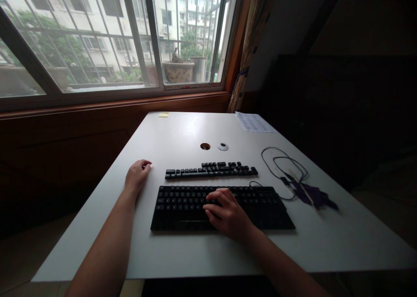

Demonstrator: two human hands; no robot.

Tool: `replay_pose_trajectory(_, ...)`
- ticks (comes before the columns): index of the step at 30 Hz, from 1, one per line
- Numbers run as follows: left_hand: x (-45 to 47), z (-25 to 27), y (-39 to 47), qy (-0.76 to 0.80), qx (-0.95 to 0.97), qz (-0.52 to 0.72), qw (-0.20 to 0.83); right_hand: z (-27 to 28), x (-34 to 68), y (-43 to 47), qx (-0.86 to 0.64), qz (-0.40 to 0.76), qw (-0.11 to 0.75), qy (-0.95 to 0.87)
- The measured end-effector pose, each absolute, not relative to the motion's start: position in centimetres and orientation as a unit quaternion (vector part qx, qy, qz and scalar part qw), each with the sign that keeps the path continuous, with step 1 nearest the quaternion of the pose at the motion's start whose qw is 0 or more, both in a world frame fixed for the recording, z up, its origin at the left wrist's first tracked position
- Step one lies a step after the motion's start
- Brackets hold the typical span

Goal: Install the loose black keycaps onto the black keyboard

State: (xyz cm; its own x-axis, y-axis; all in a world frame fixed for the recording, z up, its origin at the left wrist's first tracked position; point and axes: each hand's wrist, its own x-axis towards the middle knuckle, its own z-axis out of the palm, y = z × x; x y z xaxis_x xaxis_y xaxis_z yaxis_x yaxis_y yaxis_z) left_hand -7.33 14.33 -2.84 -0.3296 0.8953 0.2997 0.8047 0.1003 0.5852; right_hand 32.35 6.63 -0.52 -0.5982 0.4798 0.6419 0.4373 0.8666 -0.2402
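Presently, from where I stand, I see the person working at a white desk [182, 253] before a barred window [107, 36]. The black keyboard [184, 201] lies flat on the near part of the desk, in the middle. The right hand [224, 212] is over this keyboard with its fingers bent toward the keys; whether it pinches a keycap, I cannot tell. The left hand [138, 175] rests on the desk to the left of the keyboard, relaxed and released, its fingers loosely curled. Just behind the keyboard, black keycaps [211, 171] are laid in rows. Farther back there is a round hole [205, 146], and beside it a white ring [223, 147]. To the right, a dark cable [299, 164] makes loops near a purple cloth [321, 198], across which a thin stick [306, 190] lies. At the far edge I notice a yellow sticky note [163, 114] and printed paper [256, 123].
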Motion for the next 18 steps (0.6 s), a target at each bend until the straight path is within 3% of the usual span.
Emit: replay_pose_trajectory(18, -7.52, -3.08, 14.43, 0.740, 0.575, 0.344, 0.063, -0.28, 32.45, 6.42, -0.271, 0.015, 0.367, -0.890)
